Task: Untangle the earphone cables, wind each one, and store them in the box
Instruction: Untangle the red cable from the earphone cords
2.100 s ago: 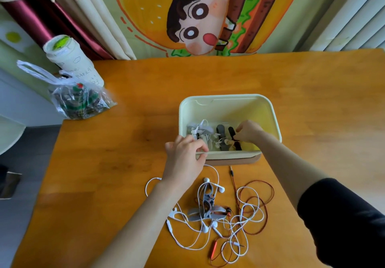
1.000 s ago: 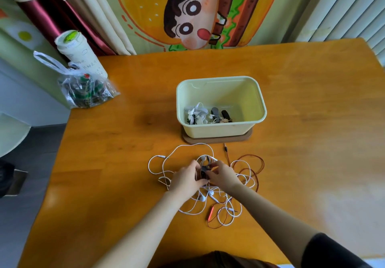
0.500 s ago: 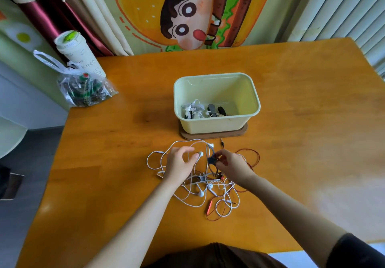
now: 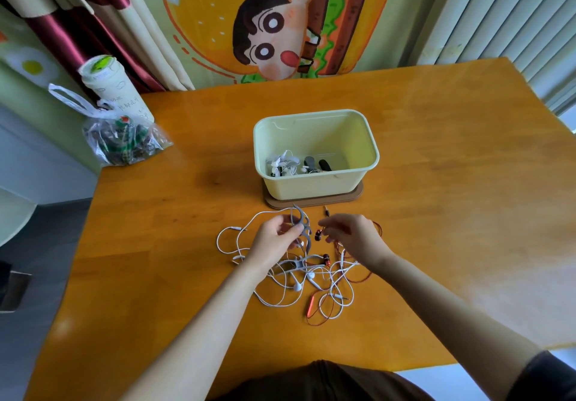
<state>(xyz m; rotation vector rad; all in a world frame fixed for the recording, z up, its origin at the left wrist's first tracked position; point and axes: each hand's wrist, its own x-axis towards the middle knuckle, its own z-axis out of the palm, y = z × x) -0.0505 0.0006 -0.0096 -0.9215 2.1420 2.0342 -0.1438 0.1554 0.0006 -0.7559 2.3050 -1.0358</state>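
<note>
A tangle of white and dark red earphone cables (image 4: 299, 279) lies on the wooden table in front of the pale yellow box (image 4: 316, 184). Inside the box lie wound white earphones (image 4: 282, 163) and dark ones (image 4: 316, 163). My left hand (image 4: 277, 240) pinches a grey ear-hook piece (image 4: 301, 224) raised just above the tangle. My right hand (image 4: 350, 234) pinches the dark red cable beside a dark earbud (image 4: 318, 235). A red inline remote (image 4: 310, 305) lies at the near side of the tangle.
The box stands on a brown mat (image 4: 313, 201). At the table's far left corner stand a white cup (image 4: 117, 89) and a clear plastic bag (image 4: 123, 140). A curtain hangs behind the table. The table's edges lie close on the left and near sides.
Both hands left the box and came down to the tangle. Since half a second ago the left hand has lifted the grey ear-hook piece, and the right hand has drawn a dark earbud apart from it.
</note>
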